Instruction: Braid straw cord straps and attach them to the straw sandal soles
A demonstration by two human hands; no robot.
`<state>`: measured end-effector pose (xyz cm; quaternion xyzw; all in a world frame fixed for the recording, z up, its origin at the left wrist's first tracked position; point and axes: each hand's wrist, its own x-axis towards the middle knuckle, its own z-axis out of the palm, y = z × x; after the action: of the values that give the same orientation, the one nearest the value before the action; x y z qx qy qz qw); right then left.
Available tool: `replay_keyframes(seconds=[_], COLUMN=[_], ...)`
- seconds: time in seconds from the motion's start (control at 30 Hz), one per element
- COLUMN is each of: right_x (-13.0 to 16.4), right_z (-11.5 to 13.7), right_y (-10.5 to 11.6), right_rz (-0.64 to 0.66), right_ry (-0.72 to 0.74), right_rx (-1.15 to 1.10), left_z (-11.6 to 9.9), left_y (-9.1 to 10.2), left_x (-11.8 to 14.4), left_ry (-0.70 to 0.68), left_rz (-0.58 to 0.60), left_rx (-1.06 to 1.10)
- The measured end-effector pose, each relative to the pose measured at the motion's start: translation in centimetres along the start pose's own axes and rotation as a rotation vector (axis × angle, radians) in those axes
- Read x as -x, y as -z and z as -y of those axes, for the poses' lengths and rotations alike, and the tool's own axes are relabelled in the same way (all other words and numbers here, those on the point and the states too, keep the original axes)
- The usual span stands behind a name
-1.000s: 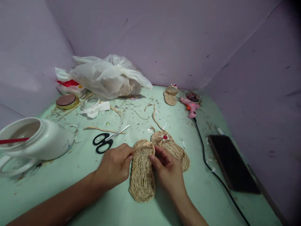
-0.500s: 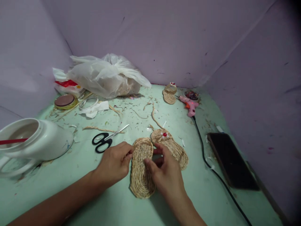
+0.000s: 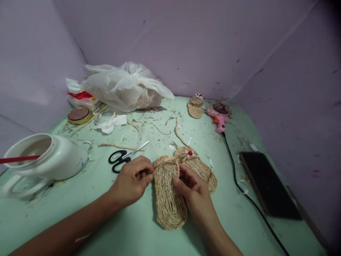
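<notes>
A slipper sole (image 3: pixel 169 199) coiled from braided straw is tilted in front of me. My right hand (image 3: pixel 197 188) grips its right edge, thumb on the upper face and fingers behind. My left hand (image 3: pixel 134 177) is closed in a pinch at the sole's upper left edge; whatever its fingertips hold is too small to make out. Partly behind the sole and my right hand lies a second straw sole (image 3: pixel 201 169) with a red bead (image 3: pixel 190 153) and white beads near its top. A loose braided strand (image 3: pixel 179 133) runs up from it.
Black-handled scissors (image 3: pixel 125 156) lie beyond my left hand. A white pitcher (image 3: pixel 66 156) lies left. At right are a pink glue gun (image 3: pixel 220 121), its black cord (image 3: pixel 233 170) and a phone (image 3: pixel 269 185). Behind stand a small straw slipper (image 3: pixel 195 107) and a plastic bag (image 3: pixel 125 85).
The held sole has turned slightly, its lower end swinging right. My right hand has a firmer grip on its edge. My left fingers have shifted a little; the whole view has slid slightly.
</notes>
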<state>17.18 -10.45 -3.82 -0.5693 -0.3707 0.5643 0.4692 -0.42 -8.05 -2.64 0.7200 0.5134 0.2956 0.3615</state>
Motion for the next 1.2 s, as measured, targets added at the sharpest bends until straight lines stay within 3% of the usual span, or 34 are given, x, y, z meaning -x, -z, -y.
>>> replay_keyframes(seconds=[0.1,0.2,0.3,0.37,0.43,0.5,0.57,0.8,0.93,1.07,1.2], right_x=[0.0,0.7,1.8,2.3,2.1,1.2,0.0,-1.3,-1.1,-1.5,-1.4], right_z=[-0.2,-0.5,-0.1,0.9,2.2,3.2,3.7,3.4,3.4,2.6,1.7], right_y=[0.4,0.7,1.1,1.3,1.2,0.9,0.7,1.2,1.1,0.0,-1.0], right_rz=[0.013,-0.001,-0.153,-0.228,-0.138,0.076,0.216,0.290,0.392,0.342,0.268], right_ry=[0.028,0.149,0.391,0.643,0.894,0.989,0.952,0.639,0.500,0.477,0.334], right_rx=[0.065,0.425,0.866,0.991,1.038,1.108,1.087,0.824,0.693,0.480,0.330], left_z=[-0.3,-0.1,0.0,-0.2,-0.4,-0.5,-0.4,0.1,0.1,-0.1,-0.3], left_y=[0.1,-0.1,-0.3,-0.3,-0.2,-0.1,0.0,1.3,1.3,0.6,0.4], left_x=[0.0,0.2,0.2,0.1,-0.1,-0.3,-0.3,-1.2,-1.7,-1.8,-1.9], left_ry=[0.098,0.214,0.248,0.260,0.266,0.247,0.213,0.120,0.170,0.239,0.293], left_rz=[0.045,0.097,0.106,0.124,0.149,0.163,0.159,0.243,0.326,0.290,0.297], left_rx=[0.186,0.278,0.257,0.257,0.256,0.233,0.205,0.376,0.533,0.525,0.498])
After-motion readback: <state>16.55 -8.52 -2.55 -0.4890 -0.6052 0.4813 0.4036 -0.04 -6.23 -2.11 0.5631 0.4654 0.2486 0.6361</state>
